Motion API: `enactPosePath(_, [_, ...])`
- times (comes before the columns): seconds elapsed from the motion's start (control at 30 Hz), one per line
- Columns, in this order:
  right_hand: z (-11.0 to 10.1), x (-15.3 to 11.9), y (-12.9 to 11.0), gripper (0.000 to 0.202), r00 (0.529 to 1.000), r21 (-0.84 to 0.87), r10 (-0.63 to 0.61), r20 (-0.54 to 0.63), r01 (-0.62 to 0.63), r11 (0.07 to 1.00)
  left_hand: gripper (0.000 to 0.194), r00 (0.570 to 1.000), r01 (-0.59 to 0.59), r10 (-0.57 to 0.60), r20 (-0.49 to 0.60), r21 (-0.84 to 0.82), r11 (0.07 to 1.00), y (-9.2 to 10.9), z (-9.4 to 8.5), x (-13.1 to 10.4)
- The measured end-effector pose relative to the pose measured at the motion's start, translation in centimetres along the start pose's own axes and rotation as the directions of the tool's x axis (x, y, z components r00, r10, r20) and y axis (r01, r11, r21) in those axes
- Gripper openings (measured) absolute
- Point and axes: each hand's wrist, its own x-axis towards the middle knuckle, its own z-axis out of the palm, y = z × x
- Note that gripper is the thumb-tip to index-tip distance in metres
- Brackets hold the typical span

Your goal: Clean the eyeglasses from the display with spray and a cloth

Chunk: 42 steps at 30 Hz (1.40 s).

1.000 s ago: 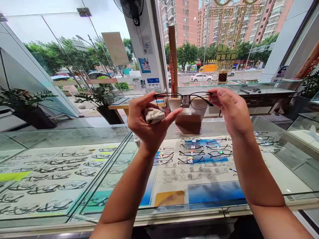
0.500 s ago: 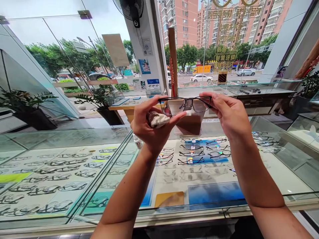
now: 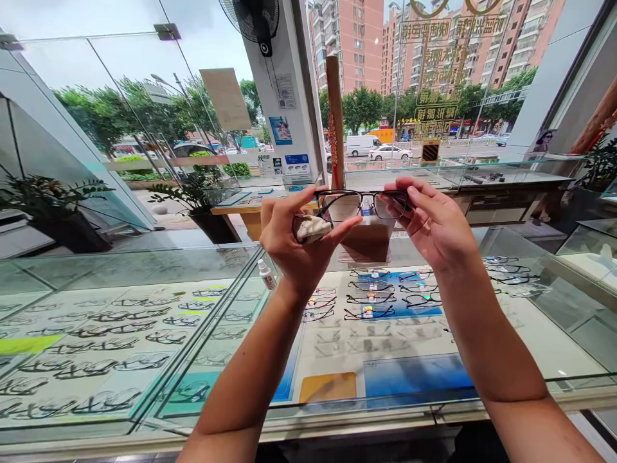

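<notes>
A pair of dark half-rimmed eyeglasses (image 3: 343, 207) is held up level above the glass counter, its lenses facing the window. My left hand (image 3: 295, 251) is closed on the left end of the frame, with the thumb stretched below the lens. A crumpled pale cloth (image 3: 312, 229) is tucked in that same hand. At the right end, my right hand (image 3: 446, 225) pinches the frame by its corner; some of its fingers are behind the right lens and show through it. The temples are mostly hidden behind the lenses and fingers.
Below lies a glass display counter (image 3: 385, 404) with rows of spectacle frames (image 3: 370, 298) inside. A small white spray bottle (image 3: 266, 275) stands beside my left wrist. Beyond are a brown box-like stand (image 3: 366, 243), potted plants (image 3: 205, 193) and a large window.
The eyeglasses have shifted slightly right and turned a little. My right fingers have moved lower behind the right lens. My left hand has moved slightly right, showing more of the bottle.
</notes>
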Motion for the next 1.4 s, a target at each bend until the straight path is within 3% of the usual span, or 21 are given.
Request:
enactPosePath(0.2, [0.7, -0.3, -0.6, 0.039, 0.998, 0.003, -0.034, 0.049, 0.033, 0.999, 0.071, 0.985, 0.173, -0.173, 0.010, -0.072, 0.982, 0.8, 0.3, 0.3])
enactPosePath(0.27, [1.1, -0.6, -1.0, 0.039, 0.996, -0.042, -0.077, 0.041, 0.078, 0.996, 0.065, 0.960, 0.280, -0.277, 0.043, -0.112, 0.953, 0.6, 0.3, 0.7])
enactPosePath(0.33, [1.4, -1.0, -1.4, 0.040, 0.993, -0.110, -0.116, 0.033, 0.119, 0.987, 0.060, 0.906, 0.422, -0.407, 0.119, -0.161, 0.892, 0.4, 0.3, 1.0])
enactPosePath(0.43, [1.7, -1.5, -1.4, 0.046, 0.989, -0.183, -0.138, 0.057, 0.146, 0.972, 0.061, 0.743, 0.665, -0.593, 0.309, -0.240, 0.708, 0.5, 0.3, 1.3])
enactPosePath(0.53, [2.2, -1.9, -0.9, 0.036, 0.975, -0.225, -0.203, 0.096, 0.220, 0.949, 0.066, 0.516, 0.856, -0.696, 0.500, -0.271, 0.440, 2.0, 0.2, 1.0])
enactPosePath(0.6, [2.7, -2.3, -0.4, 0.021, 0.954, -0.243, -0.279, 0.108, 0.298, 0.923, 0.069, 0.374, 0.925, -0.730, 0.572, -0.286, 0.250, 3.5, 0.0, 0.5])
enactPosePath(0.73, [4.2, -3.5, 0.2, 0.010, 0.931, -0.243, -0.327, 0.163, 0.359, 0.901, 0.065, 0.152, 0.937, -0.756, 0.637, -0.336, -0.095, 6.0, -1.5, -1.1])
enactPosePath(0.93, [6.9, -5.8, 1.4, 0.016, 0.935, -0.214, -0.198, 0.295, 0.266, 0.940, 0.061, -0.097, 0.834, -0.709, 0.699, -0.332, -0.441, 6.9, -6.4, -4.3])
enactPosePath(1.17, [10.7, -9.1, 2.8, 0.021, 0.928, -0.182, -0.119, 0.352, 0.193, 0.964, 0.059, -0.219, 0.744, -0.679, 0.701, -0.330, -0.581, 8.6, -11.5, -7.1])
enactPosePath(1.3, [11.1, -10.1, 2.9, 0.015, 0.924, -0.209, -0.124, 0.361, 0.210, 0.955, 0.064, -0.273, 0.804, -0.730, 0.626, -0.268, -0.531, 9.1, -13.6, -8.3])
enactPosePath(1.4, [10.7, -10.4, 3.4, 0.016, 0.923, -0.291, -0.114, 0.368, 0.231, 0.929, 0.066, -0.288, 0.842, -0.801, 0.525, -0.260, -0.473, 7.4, -16.2, -9.0])
